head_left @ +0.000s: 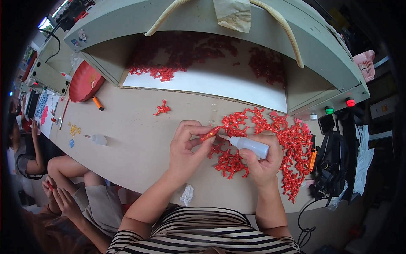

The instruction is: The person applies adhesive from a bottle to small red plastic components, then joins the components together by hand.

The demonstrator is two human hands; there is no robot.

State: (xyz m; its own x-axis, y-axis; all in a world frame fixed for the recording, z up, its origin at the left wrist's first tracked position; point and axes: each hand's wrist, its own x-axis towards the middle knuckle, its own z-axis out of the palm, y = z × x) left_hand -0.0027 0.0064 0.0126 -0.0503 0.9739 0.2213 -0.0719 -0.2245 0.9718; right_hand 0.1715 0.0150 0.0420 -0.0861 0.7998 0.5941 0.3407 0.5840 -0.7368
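Note:
Between the thumb and fingers of my left hand [188, 144] is a small red plastic figure [210, 134], held above the table. My right hand [266, 158] grips a pale squeeze bottle [252, 147] lying on its side in the fingers. Its thin nozzle points left, close to the red figure; whether the tip touches cannot be made out. Around and behind my right hand lies a heap of glossy red figures [296, 156]. One lone red figure [162, 108] lies further back on the table.
A grey hooded booth [313, 55] at the back shelters more red pieces [163, 72]. To the left are a second squeeze bottle [98, 139], a red bowl [84, 82] and an orange cutter [98, 103]. Crumpled tissue [186, 194] lies near me; a black bag [334, 156] is at right. Co-workers sit at left.

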